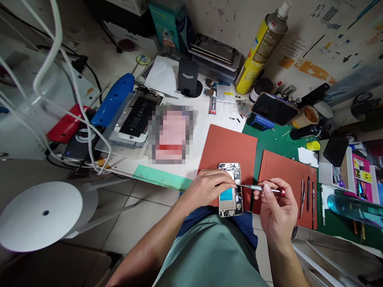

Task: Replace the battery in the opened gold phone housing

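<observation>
An opened phone housing [230, 203], with its inner parts and a blue patch showing, lies at the front edge of a reddish-brown mat [227, 143]. Over its upper part reaches my left hand [212, 185], fingers pressed together near the tip of the screwdriver; what they pinch, if anything, is too small to make out. My right hand [278, 207] grips a screwdriver [257, 187] with a silver shaft and red end, held nearly level and pointing left. Its tip meets the phone near my left fingertips.
Right of the phone, a second mat [278, 171] bears tweezers and thin tools. A phone screen part [134, 115] and a blurred item [170, 135] lie left. Behind stand a black stand [188, 75], a yellow spray can [260, 52] and a propped phone [274, 108]. White cables [76, 91] hang left.
</observation>
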### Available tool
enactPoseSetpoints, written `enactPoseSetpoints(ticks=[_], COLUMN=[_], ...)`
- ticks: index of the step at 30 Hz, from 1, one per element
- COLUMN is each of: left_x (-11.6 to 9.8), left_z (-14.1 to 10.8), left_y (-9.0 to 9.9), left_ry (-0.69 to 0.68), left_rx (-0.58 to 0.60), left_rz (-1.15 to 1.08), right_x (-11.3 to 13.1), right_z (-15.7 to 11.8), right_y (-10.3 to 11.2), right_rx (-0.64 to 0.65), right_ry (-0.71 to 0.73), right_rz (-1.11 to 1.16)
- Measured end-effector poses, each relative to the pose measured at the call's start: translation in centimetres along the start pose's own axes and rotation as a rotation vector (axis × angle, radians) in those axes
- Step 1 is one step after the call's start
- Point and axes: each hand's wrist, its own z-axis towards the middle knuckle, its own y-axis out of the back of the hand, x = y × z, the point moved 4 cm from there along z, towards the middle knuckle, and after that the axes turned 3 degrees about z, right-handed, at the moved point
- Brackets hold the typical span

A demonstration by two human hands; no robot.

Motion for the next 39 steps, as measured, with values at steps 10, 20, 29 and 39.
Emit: enactPoseSetpoints(ticks=[10,20,29,39], left_x=[-0.3,-1.6,-1.5,-1.2], left_z=[-0.1,-0.8,-0.7,-0.8], left_y=[0.0,-1.6,-2.3,-2.7], left_ry=[0.015,-0.171,-0.123,-0.090], left_rx=[0.047,0.011,0.169,0.211], left_rz=[0.132,0.633,0.728,0.732], right_x=[2.8,4.5,4.7,4.8], right_z=[0.8,3.5,4.0,3.9], right_y=[-0.2,-2.5,-4.5,-5.4], right_rx=[-0.017,0.264,0.311,0.343], right_ry=[0.245,0.838,0.888,0.942], right_rz=[-0.175,-0.871,-1.017,-1.124])
